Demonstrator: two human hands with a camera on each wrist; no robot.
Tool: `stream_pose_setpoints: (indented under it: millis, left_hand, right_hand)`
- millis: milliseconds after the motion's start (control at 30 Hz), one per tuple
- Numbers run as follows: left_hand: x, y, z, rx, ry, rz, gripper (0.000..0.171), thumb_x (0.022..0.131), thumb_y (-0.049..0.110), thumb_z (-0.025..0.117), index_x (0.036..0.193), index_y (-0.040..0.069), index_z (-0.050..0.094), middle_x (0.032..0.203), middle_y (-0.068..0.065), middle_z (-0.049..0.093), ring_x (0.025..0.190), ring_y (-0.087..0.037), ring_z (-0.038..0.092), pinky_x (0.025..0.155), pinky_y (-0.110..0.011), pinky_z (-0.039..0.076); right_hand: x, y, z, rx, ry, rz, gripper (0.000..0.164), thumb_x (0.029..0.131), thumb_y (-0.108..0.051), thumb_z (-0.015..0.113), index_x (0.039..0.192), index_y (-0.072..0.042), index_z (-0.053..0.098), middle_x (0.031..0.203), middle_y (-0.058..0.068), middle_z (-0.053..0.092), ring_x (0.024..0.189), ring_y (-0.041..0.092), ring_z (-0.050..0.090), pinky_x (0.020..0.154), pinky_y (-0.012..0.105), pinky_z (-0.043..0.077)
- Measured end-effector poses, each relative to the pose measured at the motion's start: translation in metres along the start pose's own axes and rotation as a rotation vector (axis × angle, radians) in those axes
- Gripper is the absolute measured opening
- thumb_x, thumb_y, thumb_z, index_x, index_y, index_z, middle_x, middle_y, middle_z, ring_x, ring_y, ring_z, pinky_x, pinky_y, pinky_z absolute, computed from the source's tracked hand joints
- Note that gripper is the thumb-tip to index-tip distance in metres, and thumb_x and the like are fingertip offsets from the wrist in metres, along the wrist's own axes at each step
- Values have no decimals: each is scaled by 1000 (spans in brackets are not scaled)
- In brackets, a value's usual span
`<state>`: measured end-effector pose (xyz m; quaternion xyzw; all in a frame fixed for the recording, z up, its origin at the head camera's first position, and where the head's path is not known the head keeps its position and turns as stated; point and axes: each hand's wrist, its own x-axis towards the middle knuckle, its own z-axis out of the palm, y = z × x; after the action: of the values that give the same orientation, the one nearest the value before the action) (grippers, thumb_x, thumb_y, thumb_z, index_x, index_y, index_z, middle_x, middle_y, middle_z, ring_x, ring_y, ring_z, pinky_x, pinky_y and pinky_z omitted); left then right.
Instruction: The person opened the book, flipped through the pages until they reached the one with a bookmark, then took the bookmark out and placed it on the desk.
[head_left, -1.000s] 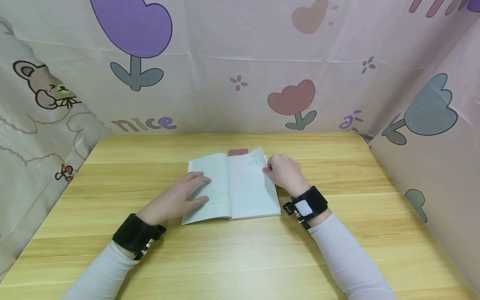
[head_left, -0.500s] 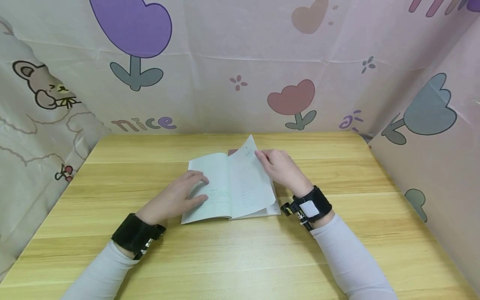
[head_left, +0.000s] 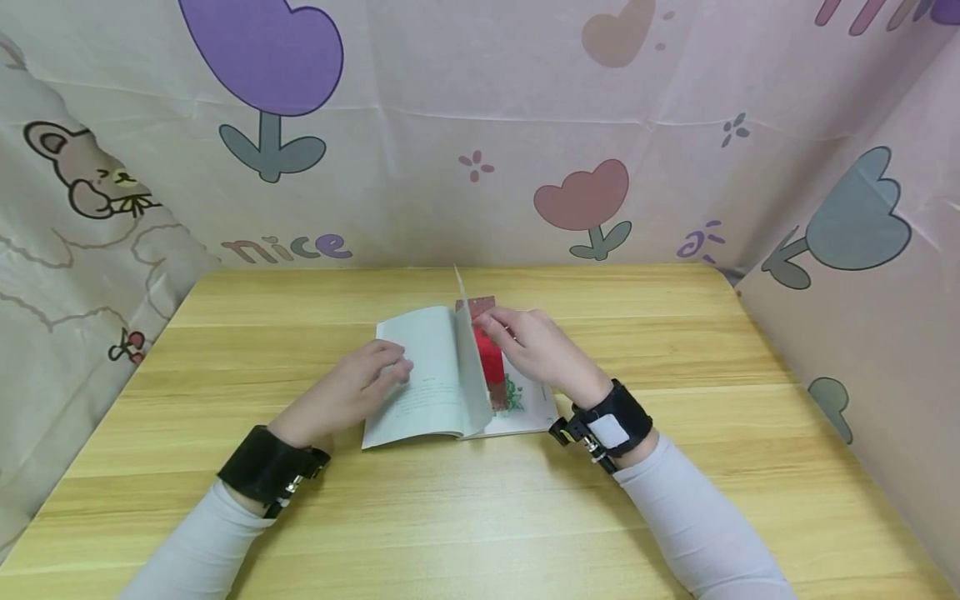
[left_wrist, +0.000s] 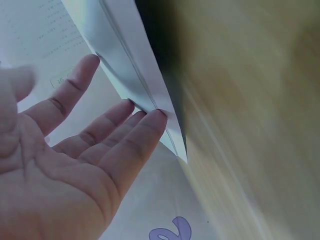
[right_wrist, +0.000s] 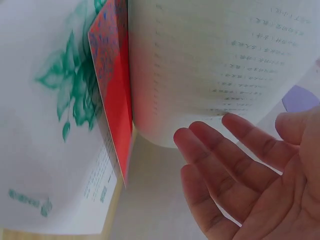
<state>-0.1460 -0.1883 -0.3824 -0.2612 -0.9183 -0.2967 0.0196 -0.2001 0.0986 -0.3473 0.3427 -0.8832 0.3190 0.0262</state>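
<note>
An open book (head_left: 427, 392) lies on the table, printed text on its left page. One leaf (head_left: 472, 383) stands nearly upright at the fold. Right of it, a red bookmark (head_left: 491, 354) with patterned ends lies along the fold, over a page with a green plant print (right_wrist: 72, 80). My right hand (head_left: 532, 346) is behind the raised leaf's right side; in the right wrist view its fingers are loosely bent, index fingertip at the leaf, thumb apart. My left hand (head_left: 352, 387) rests at the left page's outer edge, fingers spread against the paper in the left wrist view.
The wooden table (head_left: 465, 533) stretches around the book. A patterned cloth (head_left: 420, 192) hangs behind and along both sides. Black wrist straps (head_left: 622, 417) with small cameras are on both forearms.
The right hand has moved left, swinging the leaf from lying flat on the right to upright. The red bookmark and green print are now uncovered. The left hand has barely moved.
</note>
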Motion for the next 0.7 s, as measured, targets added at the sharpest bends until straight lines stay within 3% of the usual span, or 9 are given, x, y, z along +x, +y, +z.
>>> stream_pose_setpoints:
  millis: [100, 167, 500, 700]
  left_hand:
    - [0, -1, -1, -56, 19, 4, 32, 106, 24, 39, 102, 5, 65, 120, -11, 57, 111, -23, 52, 96, -44, 41]
    - [0, -1, -2, -82, 30, 5, 33, 106, 21, 37, 96, 5, 63, 116, -10, 59, 107, -22, 53, 94, -43, 42]
    - [2, 3, -5, -105, 27, -46, 42, 108, 32, 31, 87, 10, 61, 95, -5, 57, 85, -20, 51, 73, -36, 44]
    - [3, 3, -6, -161, 23, -89, 47, 107, 35, 28, 88, 10, 62, 89, -7, 58, 83, -22, 51, 71, -37, 42]
  right_hand:
    - [0, -3, 3, -28, -10, -19, 29, 103, -30, 47, 117, -13, 66, 92, 1, 67, 76, 7, 57, 71, 24, 48]
    - [0, -4, 6, -22, -12, -31, 29, 102, -29, 49, 120, -13, 66, 108, -5, 66, 90, 2, 59, 80, 22, 48]
    - [0, -8, 18, -10, -65, -66, 32, 100, -28, 53, 126, -13, 62, 118, -7, 62, 102, -1, 54, 89, 23, 46]
    - [-1, -12, 25, -30, -124, -101, 37, 95, -29, 60, 129, -13, 60, 115, -2, 60, 93, 11, 54, 75, 23, 49]
